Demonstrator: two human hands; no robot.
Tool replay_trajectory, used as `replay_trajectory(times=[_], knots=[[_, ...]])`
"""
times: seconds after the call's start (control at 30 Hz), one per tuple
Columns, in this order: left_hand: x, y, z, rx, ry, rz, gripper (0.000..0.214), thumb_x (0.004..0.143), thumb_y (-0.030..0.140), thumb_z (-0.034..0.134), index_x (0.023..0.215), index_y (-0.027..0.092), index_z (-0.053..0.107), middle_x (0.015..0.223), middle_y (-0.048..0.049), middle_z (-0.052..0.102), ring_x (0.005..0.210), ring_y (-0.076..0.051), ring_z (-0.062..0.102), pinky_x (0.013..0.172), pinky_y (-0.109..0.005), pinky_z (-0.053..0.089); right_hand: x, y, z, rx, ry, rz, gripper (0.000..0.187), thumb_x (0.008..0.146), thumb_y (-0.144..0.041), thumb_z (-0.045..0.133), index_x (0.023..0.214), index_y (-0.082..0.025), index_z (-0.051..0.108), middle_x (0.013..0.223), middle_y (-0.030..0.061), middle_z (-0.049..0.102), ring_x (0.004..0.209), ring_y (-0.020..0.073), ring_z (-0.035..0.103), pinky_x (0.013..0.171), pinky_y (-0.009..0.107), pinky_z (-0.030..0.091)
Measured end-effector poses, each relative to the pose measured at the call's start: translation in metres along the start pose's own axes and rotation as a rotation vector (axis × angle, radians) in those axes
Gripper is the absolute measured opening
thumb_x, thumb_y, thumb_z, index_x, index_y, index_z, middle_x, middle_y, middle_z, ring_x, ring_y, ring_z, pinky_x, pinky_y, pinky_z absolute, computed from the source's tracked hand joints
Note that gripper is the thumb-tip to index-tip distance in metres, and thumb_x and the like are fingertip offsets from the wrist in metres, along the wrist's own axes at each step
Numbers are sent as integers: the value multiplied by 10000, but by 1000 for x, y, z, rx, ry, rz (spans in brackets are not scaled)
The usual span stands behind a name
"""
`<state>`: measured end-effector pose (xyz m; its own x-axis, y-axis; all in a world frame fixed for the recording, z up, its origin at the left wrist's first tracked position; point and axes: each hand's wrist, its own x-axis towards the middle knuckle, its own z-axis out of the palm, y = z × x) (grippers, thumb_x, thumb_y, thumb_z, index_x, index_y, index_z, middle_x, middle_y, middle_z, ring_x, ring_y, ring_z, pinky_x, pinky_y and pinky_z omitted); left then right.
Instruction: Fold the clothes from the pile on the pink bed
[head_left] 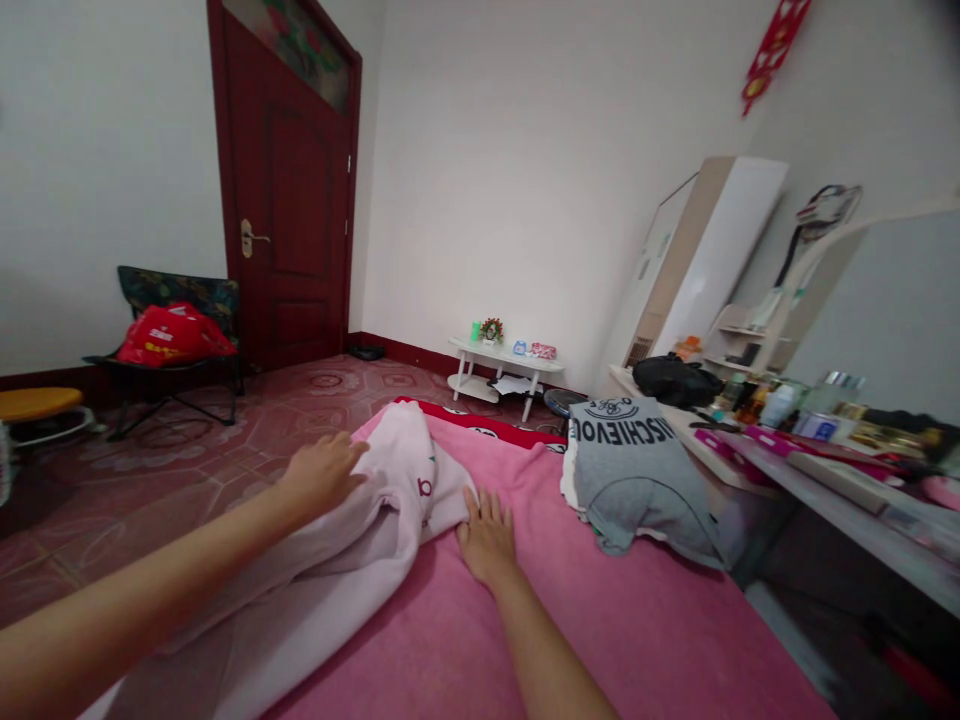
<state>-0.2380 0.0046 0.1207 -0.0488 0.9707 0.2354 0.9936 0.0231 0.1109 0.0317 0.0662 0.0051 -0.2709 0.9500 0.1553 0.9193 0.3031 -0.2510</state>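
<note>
A pale pink garment (375,570) lies rumpled on the pink bed cover (600,640), a dark red letter showing on its cloth. Its long part stretches toward the lower left, and its exact kind is unclear. My left hand (322,480) is at the garment's left side, fingers stretched out and loosely apart. Flat against the garment's right edge and the cover rests my right hand (487,535), its fingers spread. Right of it lies a stack of clothes topped by a grey T-shirt (637,485) with dark lettering.
A dressing table (705,445) crowded with bottles and a black bag (675,380) borders the bed on the right. Beyond the bed stands a low white table (510,357). Left are a folding chair with a red bag (176,335), a yellow stool (37,403) and a door (292,200).
</note>
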Motion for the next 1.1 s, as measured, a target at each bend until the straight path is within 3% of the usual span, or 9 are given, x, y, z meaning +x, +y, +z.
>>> replay_trajectory(times=[0.1,0.17,0.4,0.6,0.73,0.8,0.9,1.0,1.1], knots=[[-8,50,16,-87,-61,254,758,749,549,580,1432,286,381,1486,-125,368,1310,-340,408,1028,-451,363,-5,3,-2,102,35,-46,643,859,-349,453,1476,-249,302,1535,84,295,1426,298,194,1132,541,105],[-11,63,35,-70,-137,304,837,683,484,658,1446,350,340,1547,-93,256,1369,-379,300,1037,-508,334,-6,9,-2,230,88,-74,677,823,-311,492,1468,-217,311,1509,79,350,1405,271,260,1146,495,141],[13,29,77,87,24,89,609,771,199,502,1359,358,475,1542,-39,253,1316,-358,335,961,-524,386,-4,32,7,768,272,52,542,738,-136,457,1273,-220,484,1235,48,633,1165,175,569,1028,341,412],[8,27,90,25,123,187,644,708,226,550,1346,302,504,1537,-45,257,1235,-326,412,1031,-449,346,-8,25,10,854,301,29,460,701,-157,467,1146,-227,562,1112,41,678,1013,198,648,912,323,503],[6,27,91,2,109,202,626,738,401,583,1353,314,501,1532,-50,270,1260,-348,387,1046,-462,319,-1,68,-34,766,421,60,516,695,-176,446,1205,-200,529,1242,90,599,1140,245,570,977,391,453],[7,28,91,-12,107,198,637,753,535,569,1350,323,506,1534,-57,273,1285,-378,356,1051,-488,300,6,111,-73,478,694,110,498,710,-199,459,1202,-170,532,1330,134,515,1279,276,432,1093,435,312],[8,29,92,-10,108,187,663,757,623,536,1350,327,508,1536,-69,271,1303,-406,329,1048,-507,286,11,180,-130,202,956,418,559,759,-258,499,1314,-232,444,1444,114,384,1328,332,330,1094,501,249],[7,31,94,10,105,183,659,758,598,548,1357,328,497,1539,-70,259,1306,-401,326,1045,-502,282,5,231,-164,200,1005,594,636,723,-318,607,1331,-258,428,1465,150,319,1342,439,231,1021,632,205],[6,32,94,34,105,183,655,752,543,576,1361,318,491,1543,-75,245,1308,-394,318,1042,-498,278,-6,256,-176,207,973,667,495,676,-368,666,1157,-294,573,1421,132,377,1302,494,251,947,688,215]])
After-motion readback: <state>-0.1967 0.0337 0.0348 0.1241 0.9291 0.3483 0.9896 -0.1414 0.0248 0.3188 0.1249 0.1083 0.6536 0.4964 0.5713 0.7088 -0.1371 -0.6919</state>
